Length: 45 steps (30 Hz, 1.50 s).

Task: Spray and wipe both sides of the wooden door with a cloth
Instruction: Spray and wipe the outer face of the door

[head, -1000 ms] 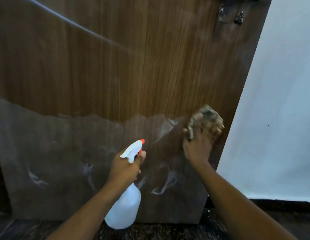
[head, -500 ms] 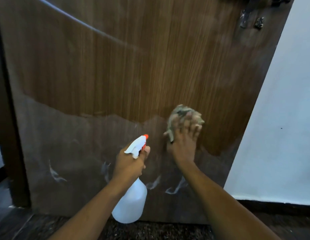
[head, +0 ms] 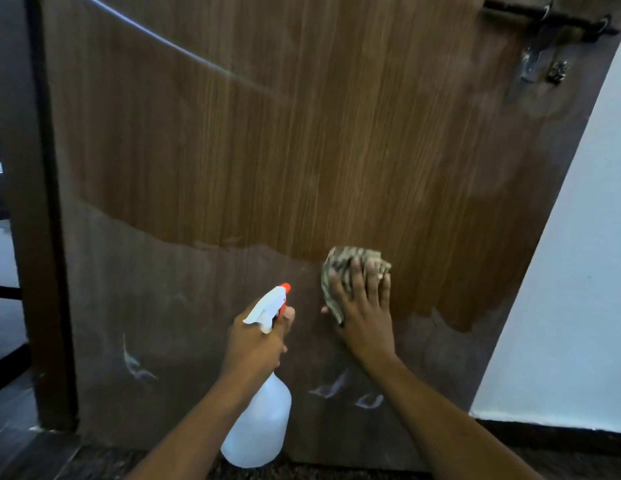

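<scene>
Your right hand (head: 366, 317) lies flat on the wooden door (head: 267, 150), straight fingers pressing a patterned cloth (head: 340, 261) against it; the cloth bunches out above your fingertips. Just left of it, your left hand (head: 255, 341) grips the neck of a white spray bottle (head: 260, 424), its orange nozzle (head: 285, 287) aimed at the door. Above your hands the wood shines; below them it looks dull, with whitish streaks (head: 132, 362). A white wall (head: 562, 306) stands to the right of your right hand.
</scene>
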### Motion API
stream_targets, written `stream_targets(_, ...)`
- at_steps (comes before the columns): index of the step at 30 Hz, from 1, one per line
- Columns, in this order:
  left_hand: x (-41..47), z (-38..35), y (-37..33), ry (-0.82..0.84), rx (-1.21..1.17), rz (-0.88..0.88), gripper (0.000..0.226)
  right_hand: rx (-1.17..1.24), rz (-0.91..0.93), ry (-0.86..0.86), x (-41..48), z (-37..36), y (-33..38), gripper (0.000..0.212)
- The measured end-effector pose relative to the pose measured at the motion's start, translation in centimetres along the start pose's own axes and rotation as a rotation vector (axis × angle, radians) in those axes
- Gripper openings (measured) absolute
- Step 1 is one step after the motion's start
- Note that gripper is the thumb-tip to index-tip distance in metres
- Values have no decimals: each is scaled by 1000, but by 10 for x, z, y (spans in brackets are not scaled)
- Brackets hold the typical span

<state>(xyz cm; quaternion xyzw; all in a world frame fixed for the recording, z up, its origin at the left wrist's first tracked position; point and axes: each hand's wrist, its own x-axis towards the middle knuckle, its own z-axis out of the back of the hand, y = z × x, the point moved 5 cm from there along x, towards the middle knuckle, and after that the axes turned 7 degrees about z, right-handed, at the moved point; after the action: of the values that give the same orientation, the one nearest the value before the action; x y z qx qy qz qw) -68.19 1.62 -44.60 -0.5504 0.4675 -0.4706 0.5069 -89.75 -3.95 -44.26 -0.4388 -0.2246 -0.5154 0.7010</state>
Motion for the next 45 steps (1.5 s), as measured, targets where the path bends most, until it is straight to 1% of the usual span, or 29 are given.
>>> stream_targets(2, 2, 7, 0, -10, -2, 8, 37, -66, 108, 27, -27, -12, -2, 82)
stream_targets(3, 3, 12, 0, -15, -8, 12, 38, -74, 105, 44, -36, -13, -6, 82)
stream_targets(4, 4, 19, 0, -24, -13, 16, 39, -60, 57, 43, -39, -11, -8, 81)
stream_targets(7, 7, 39, -2, -51, -5, -3, 37, 60, -315, -62, -4, 5, 6, 75)
stream_targets(8, 7, 46, -4, -63, 7, -25, 37, 98, -381, -107, 18, 11, 19, 74)
stream_targets(9, 7, 54, -6, -76, 25, -56, 36, 120, -354, -128, 39, 15, 38, 74)
stream_targets(11, 9, 66, -6, -92, 42, -118, 35, 91, -119, -116, 67, 15, 79, 72)
stream_targets(13, 8, 77, -5, -104, 46, -126, 35, 42, 121, -50, 57, 3, 104, 71)
stream_targets(14, 9, 84, -6, -111, 43, -118, 35, 16, 202, -32, 42, -5, 108, 70)
stream_targets(16, 11, 99, -5, -136, 13, -77, 34, -44, 240, -20, 12, -16, 98, 72)
stream_targets(17, 14, 107, -4, -157, -6, -44, 34, -67, 201, -14, 4, -18, 89, 75)
stream_targets(18, 16, 115, -3, -170, -22, -18, 34, -65, 108, -13, 3, -16, 80, 76)
stream_targets(20, 23, 126, -3, -183, -27, -3, 35, -14, -144, -89, 27, 0, 74, 72)
stream_targets(21, 25, 131, -5, -191, -10, -5, 34, 30, -228, -130, 47, 8, 82, 71)
stream_targets(22, 27, 135, -9, -195, 5, -22, 32, 65, -238, -153, 70, 16, 97, 70)
stream_targets(23, 29, 140, -14, -191, 16, -54, 28, 72, -171, -163, 90, 20, 116, 68)
stream_targets(25, 34, 146, -28, -168, 48, -131, 20, 28, 73, -128, 107, 16, 153, 67)
stream_targets(27, 39, 154, -40, -164, 61, -159, 21, -49, 292, -57, 87, -3, 167, 68)
stream_targets(28, 43, 158, -43, -167, 56, -147, 20, -79, 341, -44, 73, -8, 162, 70)
stream_targets(29, 45, 165, -45, -177, 49, -127, 23, -95, 337, -34, 62, -8, 153, 74)
stream_targets(30, 47, 171, -45, -189, 40, -98, 28, -106, 287, -39, 57, -5, 142, 78)
stream_targets(32, 51, 182, -43, -195, 33, -63, 33, -57, 57, -71, 67, 12, 123, 75)
stream_targets(34, 55, 194, -39, -220, 45, -56, 36, 32, -145, -128, 102, 27, 134, 71)
stream_targets(35, 56, 200, -37, -235, 53, -43, 38, 71, -171, -136, 119, 30, 149, 71)
stream_targets(36, 57, 205, -35, -243, 50, -39, 38, 88, -135, -140, 132, 30, 169, 72)
stream_targets(39, 61, 224, -31, -248, 86, -78, 33, 41, 172, -113, 137, 11, 227, 78)
stream_targets(42, 66, 243, -24, -280, 97, -61, 35, -37, 423, -70, 101, -7, 235, 71)
stream_targets(44, 69, 255, -19, -304, 88, -43, 37, -71, 466, -53, 85, -8, 218, 71)
stream_targets(45, 71, 259, -18, -304, 93, -48, 37, -77, 401, -55, 86, -3, 206, 73)
